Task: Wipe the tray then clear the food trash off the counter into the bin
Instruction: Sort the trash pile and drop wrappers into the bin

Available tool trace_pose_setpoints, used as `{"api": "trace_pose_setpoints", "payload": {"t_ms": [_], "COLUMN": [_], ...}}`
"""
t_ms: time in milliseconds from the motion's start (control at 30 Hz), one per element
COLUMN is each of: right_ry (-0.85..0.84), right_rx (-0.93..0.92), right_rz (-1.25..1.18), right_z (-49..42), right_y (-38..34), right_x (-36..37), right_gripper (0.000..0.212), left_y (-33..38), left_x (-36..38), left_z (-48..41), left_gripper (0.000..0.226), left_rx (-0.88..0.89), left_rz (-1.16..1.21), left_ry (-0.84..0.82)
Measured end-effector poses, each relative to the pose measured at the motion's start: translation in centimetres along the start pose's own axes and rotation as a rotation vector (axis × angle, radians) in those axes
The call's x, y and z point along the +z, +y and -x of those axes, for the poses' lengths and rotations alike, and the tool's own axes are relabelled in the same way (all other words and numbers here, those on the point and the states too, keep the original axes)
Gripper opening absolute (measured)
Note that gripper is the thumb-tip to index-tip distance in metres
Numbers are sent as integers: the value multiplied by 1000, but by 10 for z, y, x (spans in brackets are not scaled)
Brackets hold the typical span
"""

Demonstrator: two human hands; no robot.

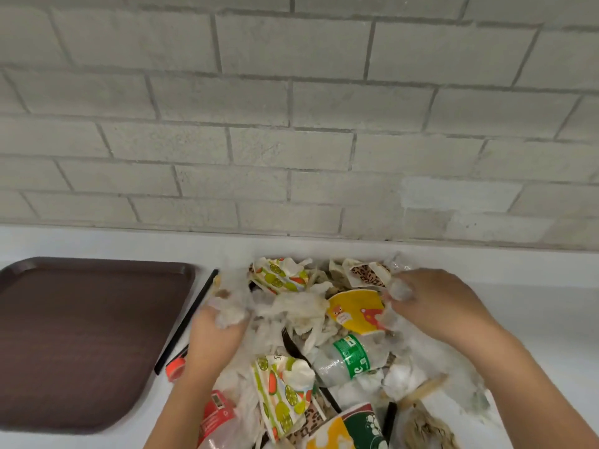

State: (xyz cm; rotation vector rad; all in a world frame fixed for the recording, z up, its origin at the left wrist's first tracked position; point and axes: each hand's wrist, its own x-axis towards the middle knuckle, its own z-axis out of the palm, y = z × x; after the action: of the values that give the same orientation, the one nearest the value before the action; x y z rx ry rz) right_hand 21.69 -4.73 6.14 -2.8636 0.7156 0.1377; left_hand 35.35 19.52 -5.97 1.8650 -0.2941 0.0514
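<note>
Grey brick wall backs a white counter; brown plastic tray lies at nine o'clock; left hand and right hand each clutch crumpled white paper.

Noted bare left hand and bare right hand. Logged left forearm and right forearm uncovered all the way to frame edge. Could not make out finer detail; edges soft with blur.

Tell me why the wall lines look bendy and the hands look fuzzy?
In the head view, the wide lens bows the mortar lines of the brick wall; motion smears the left hand, the right hand and the crumpled trash they grab; the light is soft and even, with faint shadows on the counter; the tray looks fairly sharp.
</note>
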Motion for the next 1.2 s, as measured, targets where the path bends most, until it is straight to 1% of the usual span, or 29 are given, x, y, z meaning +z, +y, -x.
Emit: {"api": "trace_pose_setpoints", "payload": {"t_ms": [33,67,100,133,200,233,300,367,433,467,533,600,667,733,833,967,1033,1100,1200], "right_ry": [44,89,110,107,32,-13,-99,-176,-206,-197,-161,-97,-69,-85,-57,10,42,62,58], "right_rx": [-24,-60,-103,-149,-216,-232,-241,-223,-213,-218,-203,-170,-147,-110,-52,-10,6,22,25], "right_rz": [2,6,10,20,88,158,309,421,491,472,343,207,118,32,-175,-387,-436,-442,-366], "right_z": [-8,-18,-28,-39,-63,-74,-93,-110,-119,-123,-130,-136,-142,-146,-145,-128,-122,-118,-115], "right_y": [-10,-23,-36,-52,-87,-102,-124,-131,-129,-127,-120,-111,-99,-84,-57,-27,-18,-14,-13], "right_x": [0,1,4,8,20,29,50,75,91,95,94,82,61,39,10,-13,-17,-14,-6], "right_gripper": [17,18,21,28,55,65,77,81,75,69,55,48,49,50,50,35,32,32,39], "left_y": [1,3,3,4,0,-3,-9,-7,-4,-2,-2,-3,-1,5,10,14,12,7,2], "left_x": [-8,-15,-22,-28,-35,-38,-43,-46,-46,-45,-43,-39,-32,-21,-8,1,4,1,-11], "left_z": [-2,-5,-7,-8,-8,-8,-8,-7,-5,-4,-4,-8,-12,-16,-25,-36,-43,-49,-55], "left_gripper": [21,26,25,20,7,4,20,18,13,14,15,15,18,19,22,22,19,12,21], "left_rx": [-64,-100,-126,-165,-246,-269,-281,-283,-264,-251,-234,-243,-254,-251,-269,-287,-307,-331,-352], "left_rz": [106,170,210,253,367,396,427,517,585,598,622,646,677,718,788,888,921,937,1020], "left_ry": [142,247,315,356,406,436,484,519,541,541,528,525,509,486,469,499,499,477,386]}}
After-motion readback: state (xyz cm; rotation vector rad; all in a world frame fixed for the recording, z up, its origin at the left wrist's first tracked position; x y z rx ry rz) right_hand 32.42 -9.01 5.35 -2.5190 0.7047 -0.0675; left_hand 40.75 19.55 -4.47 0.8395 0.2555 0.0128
